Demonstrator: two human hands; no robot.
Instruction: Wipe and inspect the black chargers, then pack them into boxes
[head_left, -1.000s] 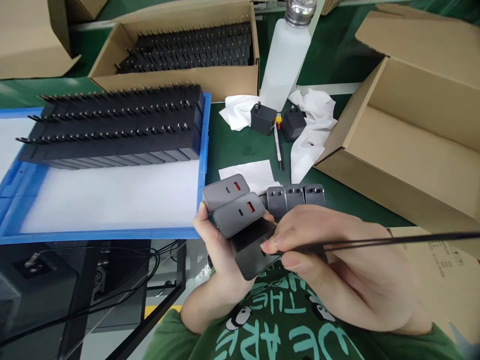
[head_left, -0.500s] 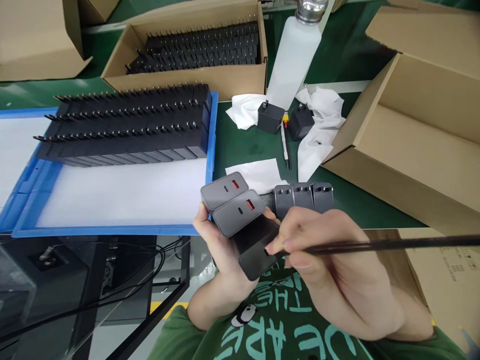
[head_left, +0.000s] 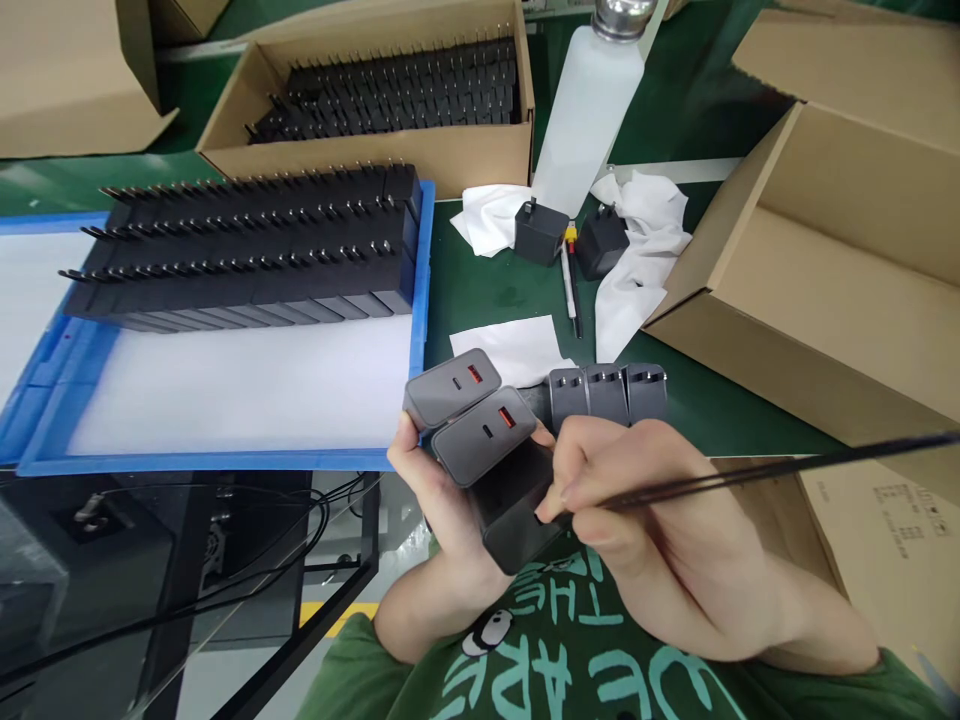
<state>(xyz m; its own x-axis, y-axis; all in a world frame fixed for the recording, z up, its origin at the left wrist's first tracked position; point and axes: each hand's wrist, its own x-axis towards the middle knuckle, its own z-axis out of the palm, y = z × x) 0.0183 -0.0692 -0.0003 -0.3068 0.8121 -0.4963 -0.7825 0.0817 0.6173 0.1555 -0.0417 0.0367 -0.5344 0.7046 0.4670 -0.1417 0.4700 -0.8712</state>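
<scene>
My left hand is closed around several dark USB wall chargers, stacked side by side with their port ends facing up. The upper charger and the middle charger each show a small slot and a red USB port. On the lower charger, the end lies partly under my right fingers. My right hand pinches a long thin black stick like a pen, its tip at that lower charger's end; my fingers hide the tip. Just beyond my hands, more chargers lie in a row, prongs showing.
A blue-rimmed tray on the left bears rows of chargers, prongs up. Behind it is a carton full of chargers. A white bottle, crumpled tissues, two chargers and a pen stand mid-table. An open carton is at right.
The held chargers have shifted slightly down and to the right, tilting a little. The far end of the black stick has swung upward. My right fingertips remain at the lower charger.
</scene>
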